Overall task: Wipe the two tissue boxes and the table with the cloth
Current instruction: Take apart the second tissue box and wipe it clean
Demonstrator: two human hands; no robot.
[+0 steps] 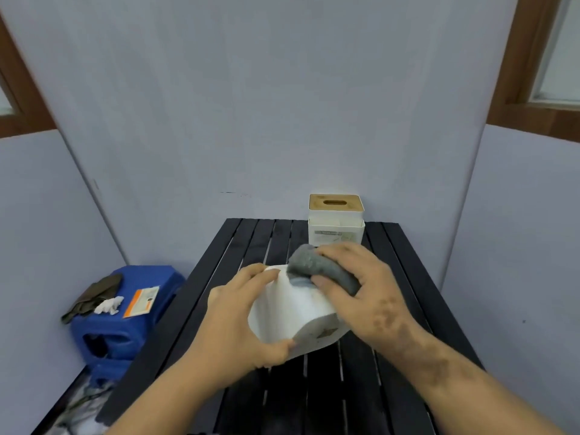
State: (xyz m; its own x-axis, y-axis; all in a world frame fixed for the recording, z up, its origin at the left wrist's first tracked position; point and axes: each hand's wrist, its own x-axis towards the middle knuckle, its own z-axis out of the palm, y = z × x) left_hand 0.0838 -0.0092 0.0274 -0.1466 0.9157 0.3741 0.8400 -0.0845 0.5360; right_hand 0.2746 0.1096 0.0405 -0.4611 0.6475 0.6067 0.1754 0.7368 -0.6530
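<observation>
A white box [293,312] was held tipped on its side above the middle of the black desk [405,296]. It was gripped by the left hand [238,324], with the thumb near its low edge and the fingers [266,273] curled over its far end. A grey cloth [320,271] was pressed on the top of the box. The cloth was clutched by the right hand [361,293], with the fingers wrapped round it.

A second box [335,224] was stood upright at the back of the desk, just behind the cloth and the right hand. It was white with a brown lid, and a slot was cut in the lid. Whether it was touched by the hand or the cloth could not be told.

The desk was made of dark slats with thin gaps between them.

A blue stool [125,324] was seen to the left of the desk, lower down. A dark rag [91,296], a white crumpled bit [110,306] and an orange and white card [141,301] were laid on it.

Grey walls [251,105] were seen behind and at both sides.
</observation>
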